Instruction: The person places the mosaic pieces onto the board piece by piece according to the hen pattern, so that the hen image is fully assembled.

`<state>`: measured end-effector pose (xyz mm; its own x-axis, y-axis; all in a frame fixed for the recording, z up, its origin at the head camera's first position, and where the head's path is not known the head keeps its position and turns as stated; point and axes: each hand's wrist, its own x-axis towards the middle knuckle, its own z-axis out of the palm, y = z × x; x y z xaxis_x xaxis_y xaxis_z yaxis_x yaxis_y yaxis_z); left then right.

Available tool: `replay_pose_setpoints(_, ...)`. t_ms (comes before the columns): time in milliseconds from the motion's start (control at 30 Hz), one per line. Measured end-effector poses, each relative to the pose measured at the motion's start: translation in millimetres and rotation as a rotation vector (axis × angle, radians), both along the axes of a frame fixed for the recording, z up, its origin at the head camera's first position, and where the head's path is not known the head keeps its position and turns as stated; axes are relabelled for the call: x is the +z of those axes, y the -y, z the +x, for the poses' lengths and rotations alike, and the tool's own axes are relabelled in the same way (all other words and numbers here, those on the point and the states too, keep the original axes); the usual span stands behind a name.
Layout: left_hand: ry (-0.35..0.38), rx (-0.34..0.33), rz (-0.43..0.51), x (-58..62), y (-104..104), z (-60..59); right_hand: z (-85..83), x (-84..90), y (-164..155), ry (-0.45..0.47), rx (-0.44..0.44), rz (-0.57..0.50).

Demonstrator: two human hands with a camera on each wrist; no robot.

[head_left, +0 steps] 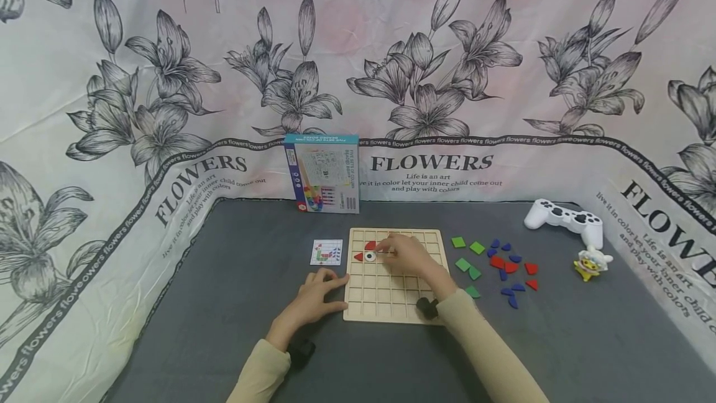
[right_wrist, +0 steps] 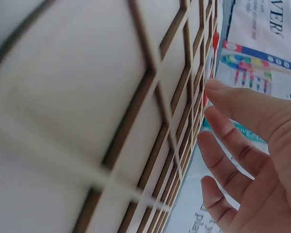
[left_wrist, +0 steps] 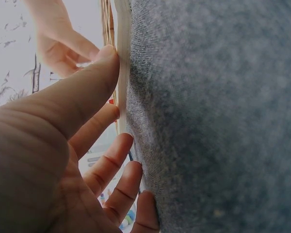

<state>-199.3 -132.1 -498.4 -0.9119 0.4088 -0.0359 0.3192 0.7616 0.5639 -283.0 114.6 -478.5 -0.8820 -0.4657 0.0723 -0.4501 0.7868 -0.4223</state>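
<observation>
Wooden grid board [head_left: 391,294] lies on the grey surface [head_left: 224,303], holding red pieces [head_left: 369,246] and an eye tile [head_left: 370,257]. Right hand [head_left: 405,255], fingers relaxed, hovers over it; left hand [head_left: 316,296], fingers straight, steadies its left edge. Loose pieces [head_left: 498,263] lie right of it; floral cloth [head_left: 168,79] hangs behind.

Head view: from above and behind the hands, facing forward and down over the bench [head_left: 235,328], far enough to take in the whole wooden grid board [head_left: 391,294] and the backdrop. Left wrist view: very close, along the board's edge [left_wrist: 122,73] where it meets the grey bench surface. Right wrist view: very close, skimming across the board's cells [right_wrist: 87,97]. All three views share the board.
</observation>
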Motion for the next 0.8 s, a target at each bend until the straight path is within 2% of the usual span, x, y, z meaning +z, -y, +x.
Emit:
replay_pose_setpoints(167,-0.001,0.003,0.006,0.4,-0.3,0.3,2.3,-0.2,-19.7,-0.03,-0.012,0.0)
replay_pose_setpoints(533,-0.011,-0.001,0.017,-2.4,0.4,0.1,3.7,2.3,-67.4,-0.011,-0.063,-0.07)
replay_pose_setpoints(800,-0.007,0.001,0.019,-0.8,-0.3,1.4,1.1,3.1,-102.1,-0.062,-0.109,-0.023)
